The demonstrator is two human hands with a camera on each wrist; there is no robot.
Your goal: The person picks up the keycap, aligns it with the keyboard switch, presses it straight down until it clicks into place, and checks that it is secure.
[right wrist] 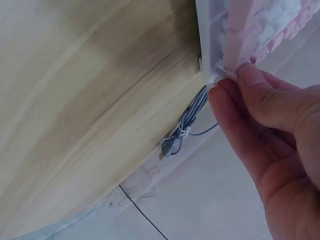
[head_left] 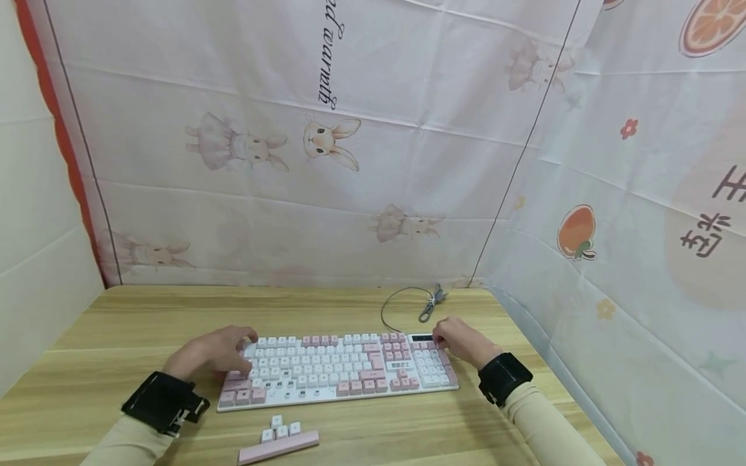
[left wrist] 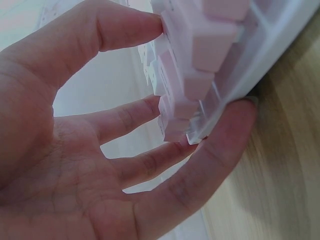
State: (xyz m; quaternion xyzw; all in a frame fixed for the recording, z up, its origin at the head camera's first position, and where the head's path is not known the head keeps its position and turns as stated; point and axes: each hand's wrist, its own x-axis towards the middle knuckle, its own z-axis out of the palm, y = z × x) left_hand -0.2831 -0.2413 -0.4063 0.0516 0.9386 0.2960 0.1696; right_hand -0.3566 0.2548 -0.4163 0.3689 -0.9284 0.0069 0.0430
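A white and pink keyboard point(head_left: 350, 369) lies on the wooden table, with bare switches point(head_left: 302, 393) showing along part of its front rows. My left hand point(head_left: 212, 353) grips its left end. In the left wrist view, the thumb point(left wrist: 132, 25) touches the pink keycaps point(left wrist: 212, 47) while the other fingers spread along the edge. At the far right corner, my right hand point(head_left: 463, 342) pinches the keyboard between thumb point(right wrist: 255, 82) and fingers. In front of the keyboard are several loose white keycaps point(head_left: 282, 432) and a long pink spacebar keycap point(head_left: 278, 448).
A grey cable point(head_left: 431, 304), bundled with a white tie, lies behind the keyboard's right part. Printed cloth point(head_left: 361, 259) hangs along the back of the wooden table point(head_left: 175, 310), and more cloth point(head_left: 542, 310) hangs on the right. Each wrist wears a black device point(head_left: 506, 378).
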